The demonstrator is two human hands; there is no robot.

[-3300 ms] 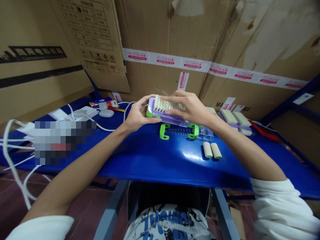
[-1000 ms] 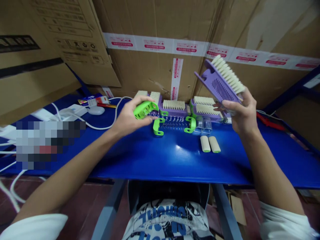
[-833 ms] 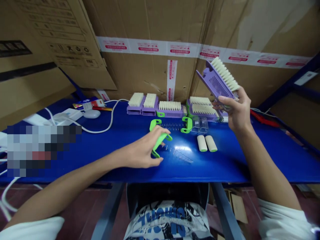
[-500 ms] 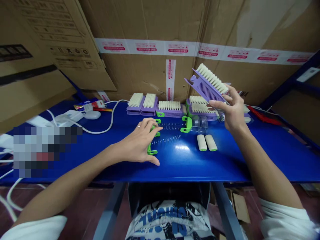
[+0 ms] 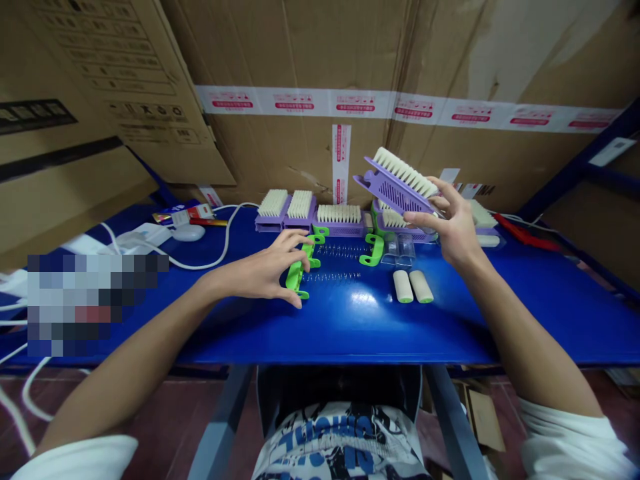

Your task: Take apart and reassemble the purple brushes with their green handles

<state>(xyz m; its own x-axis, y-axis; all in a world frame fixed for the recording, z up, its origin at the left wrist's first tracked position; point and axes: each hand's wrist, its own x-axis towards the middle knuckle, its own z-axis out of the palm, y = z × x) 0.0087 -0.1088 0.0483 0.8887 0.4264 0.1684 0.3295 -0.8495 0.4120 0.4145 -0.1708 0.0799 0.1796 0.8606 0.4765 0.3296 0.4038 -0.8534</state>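
Observation:
My left hand (image 5: 263, 270) rests on the blue table (image 5: 320, 327), its fingers pinched on a green plastic handle piece (image 5: 297, 273) with thin metal springs (image 5: 333, 275) trailing to its right. My right hand (image 5: 453, 227) is raised above the table and grips a purple brush base with cream bristles (image 5: 397, 181), tilted with the bristles up. A second green frame with springs (image 5: 347, 250) lies just behind the left hand's piece. Two cream rollers with green ends (image 5: 413, 287) lie side by side under my right forearm.
A row of purple bristle brushes (image 5: 300, 207) stands along the back edge against large cardboard boxes (image 5: 320, 80). Clear plastic pieces (image 5: 397, 250) sit by the green frame. White cables, a mouse (image 5: 187, 232) and small packets lie at the left. A red tool (image 5: 525, 240) lies at the right.
The brush came apart: my right hand lifted the purple bristle part away and now lowers it leftward, while my left hand brought the green handle piece down onto the table.

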